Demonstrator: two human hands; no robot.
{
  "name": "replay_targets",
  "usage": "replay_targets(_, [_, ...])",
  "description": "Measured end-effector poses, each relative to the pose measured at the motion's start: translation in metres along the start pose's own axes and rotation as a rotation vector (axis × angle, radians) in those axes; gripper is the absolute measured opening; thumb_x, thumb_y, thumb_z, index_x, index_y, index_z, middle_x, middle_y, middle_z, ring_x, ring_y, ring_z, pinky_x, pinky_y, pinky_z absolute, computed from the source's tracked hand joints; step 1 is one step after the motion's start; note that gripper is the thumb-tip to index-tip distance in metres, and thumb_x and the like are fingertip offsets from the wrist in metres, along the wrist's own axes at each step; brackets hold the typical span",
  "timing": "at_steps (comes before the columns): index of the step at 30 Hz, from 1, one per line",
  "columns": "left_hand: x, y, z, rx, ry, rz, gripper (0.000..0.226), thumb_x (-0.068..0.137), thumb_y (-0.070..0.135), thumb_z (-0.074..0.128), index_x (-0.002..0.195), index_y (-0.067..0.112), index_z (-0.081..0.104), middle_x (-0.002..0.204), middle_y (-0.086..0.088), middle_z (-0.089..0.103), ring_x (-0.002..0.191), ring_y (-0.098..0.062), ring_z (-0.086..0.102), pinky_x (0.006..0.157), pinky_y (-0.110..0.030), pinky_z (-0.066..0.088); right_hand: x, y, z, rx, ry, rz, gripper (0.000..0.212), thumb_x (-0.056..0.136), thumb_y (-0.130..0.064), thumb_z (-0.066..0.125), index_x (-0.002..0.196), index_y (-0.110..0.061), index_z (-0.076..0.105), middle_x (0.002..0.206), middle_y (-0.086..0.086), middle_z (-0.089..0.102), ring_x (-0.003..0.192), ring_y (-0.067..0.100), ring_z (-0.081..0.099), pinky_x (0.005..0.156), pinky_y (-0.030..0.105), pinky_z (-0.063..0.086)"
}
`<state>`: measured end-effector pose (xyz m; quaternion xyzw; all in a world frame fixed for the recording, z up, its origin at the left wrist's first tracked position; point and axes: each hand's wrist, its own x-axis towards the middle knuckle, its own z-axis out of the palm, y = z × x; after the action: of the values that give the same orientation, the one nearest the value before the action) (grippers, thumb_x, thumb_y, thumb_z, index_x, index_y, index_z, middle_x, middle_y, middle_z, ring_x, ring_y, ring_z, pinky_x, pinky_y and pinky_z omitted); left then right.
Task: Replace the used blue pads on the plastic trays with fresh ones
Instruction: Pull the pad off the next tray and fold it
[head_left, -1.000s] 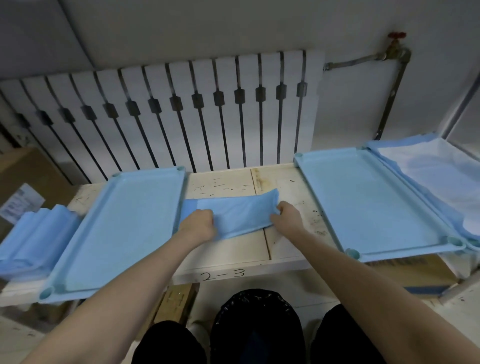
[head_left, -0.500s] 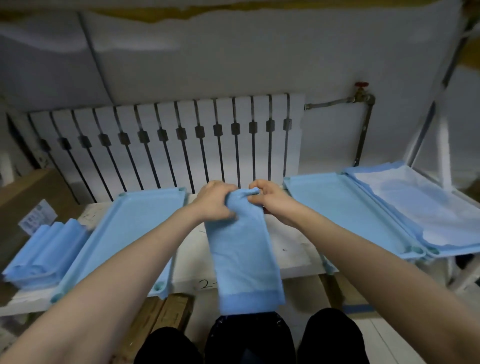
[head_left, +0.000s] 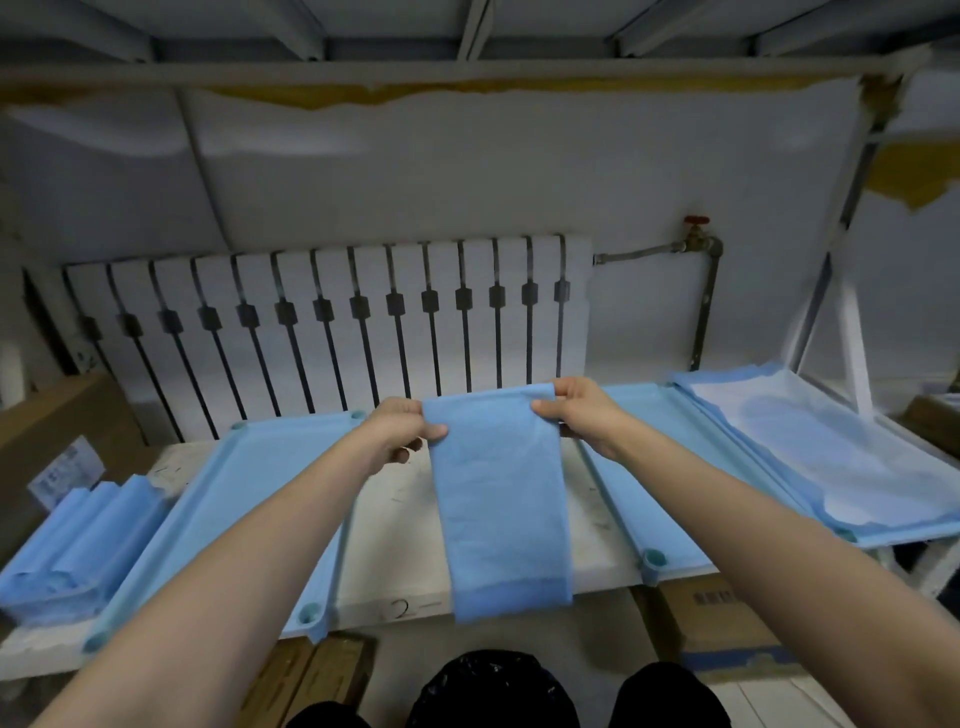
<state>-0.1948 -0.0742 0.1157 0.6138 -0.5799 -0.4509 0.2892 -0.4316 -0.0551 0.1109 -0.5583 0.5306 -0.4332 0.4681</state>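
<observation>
Head view: left hand (head_left: 400, 436) and right hand (head_left: 576, 415) each hold a pinching grip on an upper corner of the folded blue pad (head_left: 498, 493). The hands, bunched together a moment ago, are now drawn apart. The pad hangs flat over the tabletop (head_left: 395, 530), between the trays. It appears mid-unfolding, probably for the seemingly bare left tray (head_left: 249, 509).

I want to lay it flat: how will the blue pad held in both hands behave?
Probably floppy: the pad hangs limp below the left hand and right hand. Likely light, since pinched top corners alone carry it.
</observation>
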Motion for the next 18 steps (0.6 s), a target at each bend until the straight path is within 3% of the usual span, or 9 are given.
replay_targets(3, [0.013, 0.024, 0.006, -0.107, 0.144, 0.087, 0.019, 0.090, 0.000, 0.056, 0.105, 0.011, 0.061, 0.076, -0.003, 0.059, 0.053, -0.014, 0.051, 0.048, -0.024, 0.040, 0.015, -0.021, 0.002, -0.155, 0.192, -0.125, 0.011, 0.089, 0.000, 0.056, 0.083, -0.007, 0.063, 0.073, 0.003, 0.063, 0.066, 0.013, 0.058, 0.058, 0.022, 0.047])
replay_targets(5, [0.021, 0.042, 0.007, -0.205, 0.198, 0.219, 0.024, 0.092, -0.001, 0.053, 0.111, 0.011, 0.058, 0.085, -0.002, 0.062, 0.067, -0.016, 0.062, 0.067, -0.027, 0.052, 0.028, -0.035, 0.001, -0.185, 0.319, -0.254, 0.011, 0.088, 0.002, 0.055, 0.087, -0.003, 0.066, 0.077, 0.009, 0.063, 0.070, 0.018, 0.057, 0.062, 0.031, 0.050])
replay_targets(7, [0.025, 0.057, 0.005, -0.140, 0.283, 0.366, 0.019, 0.091, -0.002, 0.054, 0.101, 0.014, 0.058, 0.091, -0.002, 0.061, 0.080, -0.016, 0.059, 0.075, -0.026, 0.048, 0.036, -0.048, -0.003, -0.171, 0.411, -0.375, 0.017, 0.088, 0.003, 0.054, 0.088, -0.006, 0.069, 0.083, 0.006, 0.066, 0.076, 0.016, 0.060, 0.067, 0.029, 0.052])
replay_targets(9, [0.026, 0.062, 0.002, -0.082, 0.355, 0.495, 0.024, 0.088, -0.008, 0.051, 0.081, 0.015, 0.052, 0.086, -0.004, 0.059, 0.077, -0.015, 0.052, 0.067, -0.022, 0.043, 0.036, -0.051, -0.006, -0.102, 0.440, -0.458, 0.025, 0.088, 0.008, 0.052, 0.082, -0.010, 0.068, 0.089, 0.003, 0.067, 0.086, 0.015, 0.062, 0.077, 0.028, 0.055])
replay_targets(12, [0.026, 0.043, 0.007, -0.014, 0.311, 0.565, 0.025, 0.085, -0.011, 0.054, 0.078, 0.013, 0.054, 0.090, -0.002, 0.063, 0.083, -0.010, 0.058, 0.071, -0.023, 0.048, 0.032, -0.028, -0.004, -0.082, 0.415, -0.439, 0.039, 0.086, 0.013, 0.049, 0.070, -0.019, 0.064, 0.102, 0.005, 0.066, 0.100, 0.014, 0.060, 0.087, 0.026, 0.048])
replay_targets(14, [0.027, 0.012, 0.016, 0.101, 0.218, 0.528, 0.022, 0.083, -0.009, 0.057, 0.081, 0.012, 0.061, 0.085, -0.002, 0.061, 0.075, -0.011, 0.055, 0.065, -0.024, 0.047, 0.030, 0.006, -0.001, -0.152, 0.344, -0.372, 0.040, 0.085, 0.014, 0.053, 0.069, -0.020, 0.067, 0.108, 0.008, 0.068, 0.102, 0.016, 0.061, 0.088, 0.024, 0.046])
replay_targets(16, [0.032, -0.024, 0.027, 0.265, 0.104, 0.472, 0.031, 0.079, -0.010, 0.055, 0.070, 0.019, 0.061, 0.071, 0.001, 0.057, 0.067, -0.013, 0.051, 0.059, -0.022, 0.039, 0.026, 0.046, 0.003, -0.284, 0.244, -0.309, 0.029, 0.083, 0.012, 0.058, 0.075, -0.011, 0.073, 0.106, 0.011, 0.070, 0.098, 0.013, 0.063, 0.088, 0.020, 0.048])
replay_targets(18, [0.037, -0.060, 0.039, 0.426, -0.008, 0.352, 0.034, 0.077, -0.011, 0.047, 0.067, 0.017, 0.063, 0.068, 0.000, 0.055, 0.070, -0.016, 0.051, 0.060, -0.023, 0.035, 0.022, 0.087, 0.009, -0.403, 0.106, -0.254, 0.022, 0.080, 0.014, 0.058, 0.080, -0.001, 0.074, 0.099, 0.013, 0.072, 0.094, 0.011, 0.064, 0.090, 0.024, 0.051])
